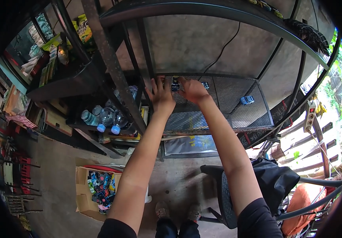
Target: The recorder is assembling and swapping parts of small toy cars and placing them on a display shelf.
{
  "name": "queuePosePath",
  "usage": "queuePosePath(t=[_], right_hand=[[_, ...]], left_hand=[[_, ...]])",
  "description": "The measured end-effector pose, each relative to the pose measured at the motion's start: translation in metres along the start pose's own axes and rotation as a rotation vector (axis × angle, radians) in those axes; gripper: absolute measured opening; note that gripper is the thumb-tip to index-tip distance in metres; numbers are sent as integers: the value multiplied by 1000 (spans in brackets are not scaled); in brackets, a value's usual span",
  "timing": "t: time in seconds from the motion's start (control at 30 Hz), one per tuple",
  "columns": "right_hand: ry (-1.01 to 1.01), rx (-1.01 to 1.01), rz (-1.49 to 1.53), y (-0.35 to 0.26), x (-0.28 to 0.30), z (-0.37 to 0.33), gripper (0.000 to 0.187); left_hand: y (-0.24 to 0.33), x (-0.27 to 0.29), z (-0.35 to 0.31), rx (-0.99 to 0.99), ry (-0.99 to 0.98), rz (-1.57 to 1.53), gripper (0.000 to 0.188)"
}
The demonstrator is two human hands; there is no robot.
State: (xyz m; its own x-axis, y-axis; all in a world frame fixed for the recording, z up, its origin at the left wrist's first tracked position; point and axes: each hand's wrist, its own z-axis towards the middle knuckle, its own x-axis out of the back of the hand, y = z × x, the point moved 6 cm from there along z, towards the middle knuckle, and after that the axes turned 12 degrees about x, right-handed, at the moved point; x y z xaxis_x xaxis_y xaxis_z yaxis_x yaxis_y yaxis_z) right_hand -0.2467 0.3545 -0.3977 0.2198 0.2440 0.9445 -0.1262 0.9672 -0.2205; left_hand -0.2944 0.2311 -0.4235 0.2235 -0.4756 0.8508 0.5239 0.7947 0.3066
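1. On the mesh shelf (218, 107), near its back edge: small dark toy car (175, 84), long axis running front to back.
2. Left hand (161, 95) spread wide beside it; right hand (192, 90) loosely open, touching it.
3. Further right along the shelf: blue toy car (247, 100), angled sideways.

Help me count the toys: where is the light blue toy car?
The light blue toy car sits on the mesh shelf, toward its right back corner, right of both hands.

We see a cardboard box (84, 198) of small packets on the floor, water bottles (106, 119) shelved left, black chair (222, 190) right.
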Motion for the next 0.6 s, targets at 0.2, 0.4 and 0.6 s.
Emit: queuePosePath(t=[0.2,0.4,0.6], right_hand=[[8,-44,-5,9,26,-21,67],[-65,-90,-47,33,31,-47,57],[5,-16,-206,37,16,-58,36]], left_hand=[[-18,15,-4,51,128,-77,53],[-21,6,-1,37,119,-4,44],[-11,18,-13,48,125,28,39]])
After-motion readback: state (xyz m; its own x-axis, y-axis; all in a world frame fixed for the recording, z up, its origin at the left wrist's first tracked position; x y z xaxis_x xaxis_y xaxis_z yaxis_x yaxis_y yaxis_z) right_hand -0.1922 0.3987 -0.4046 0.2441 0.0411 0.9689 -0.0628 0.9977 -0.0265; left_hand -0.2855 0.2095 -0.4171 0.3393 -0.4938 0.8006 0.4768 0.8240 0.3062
